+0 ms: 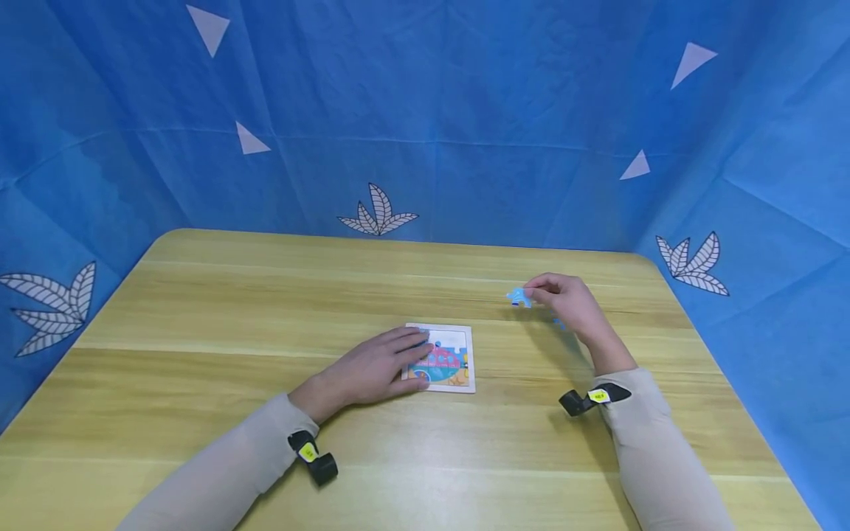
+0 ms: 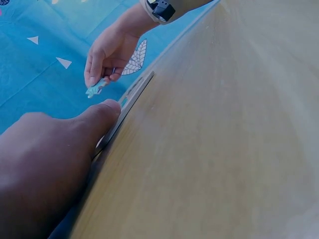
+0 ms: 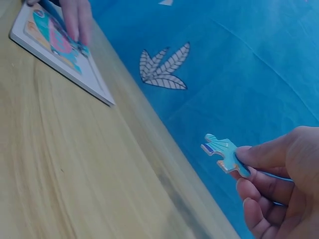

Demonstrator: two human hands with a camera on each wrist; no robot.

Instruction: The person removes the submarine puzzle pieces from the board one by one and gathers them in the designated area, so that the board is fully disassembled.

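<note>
Between thumb and fingertips my right hand pinches a light blue jigsaw piece, lifted above the table. My left hand lies over the left side of a white-framed jigsaw puzzle, its fingers stretched across the picture. Pink, teal and orange pieces fill the lower part of the frame, while white backing shows along the top. Fingers hide part of the puzzle's left side. Another blue piece lies on the table below my right hand, partly covered by it.
The wooden table reaches back to a blue curtain printed with white leaves and triangles. Black wrist cameras sit on the left and right cuffs.
</note>
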